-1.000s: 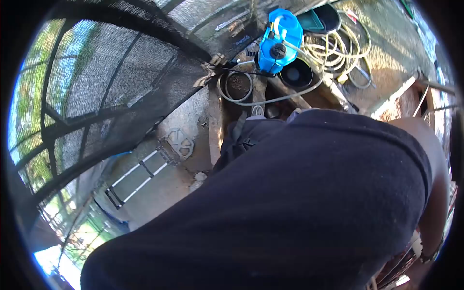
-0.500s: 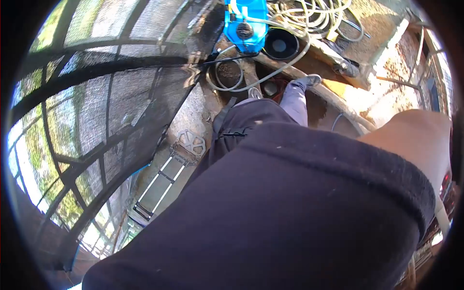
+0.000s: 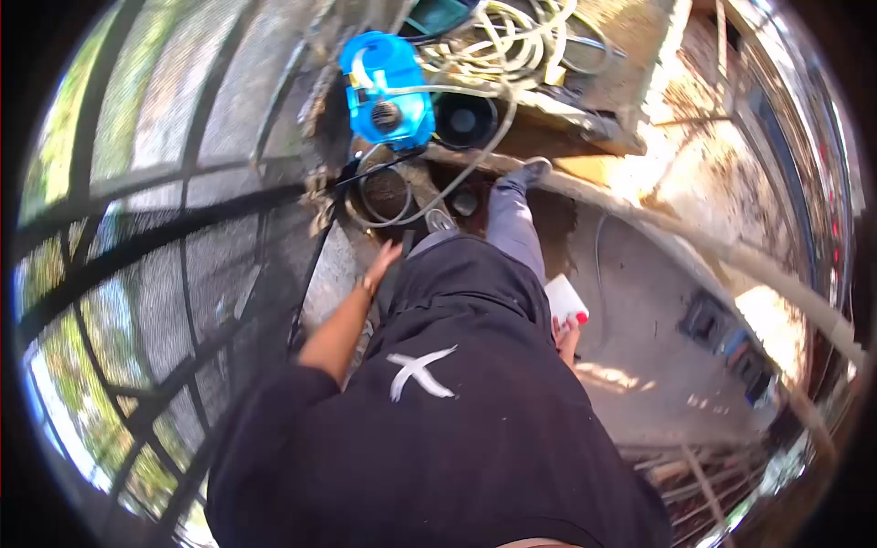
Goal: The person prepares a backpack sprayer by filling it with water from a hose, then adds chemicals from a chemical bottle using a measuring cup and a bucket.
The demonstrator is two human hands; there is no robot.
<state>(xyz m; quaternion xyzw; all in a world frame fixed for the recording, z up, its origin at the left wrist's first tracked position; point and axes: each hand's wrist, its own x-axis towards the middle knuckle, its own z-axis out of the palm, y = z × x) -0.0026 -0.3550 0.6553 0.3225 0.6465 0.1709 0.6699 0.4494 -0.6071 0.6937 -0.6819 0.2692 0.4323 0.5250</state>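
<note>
My left hand (image 3: 384,263) hangs beside my left thigh, fingers stretched out and nothing visible in them. Beside my right thigh, my right hand (image 3: 566,340) is closed on a white container (image 3: 565,298) with a red cap-like part at its lower end. The container looks like a small bottle, but part of it is behind the fingers. Ahead of my feet stands a blue tank (image 3: 388,87) with a dark round cap, and a pale hose (image 3: 470,187) runs from it. A black bucket (image 3: 466,121) sits right next to the tank.
Coiled hose (image 3: 512,41) lies on a raised ledge (image 3: 585,82) ahead. Dark mesh netting on a metal frame (image 3: 137,192) walls off the left. A long pole (image 3: 776,288) crosses the right side. Dark objects (image 3: 722,342) lie on the floor at right, near sticks (image 3: 703,475).
My view has swung round, and the tank, bucket and hose now appear further left and lower. Both hands have come into view, the right one with the white container.
</note>
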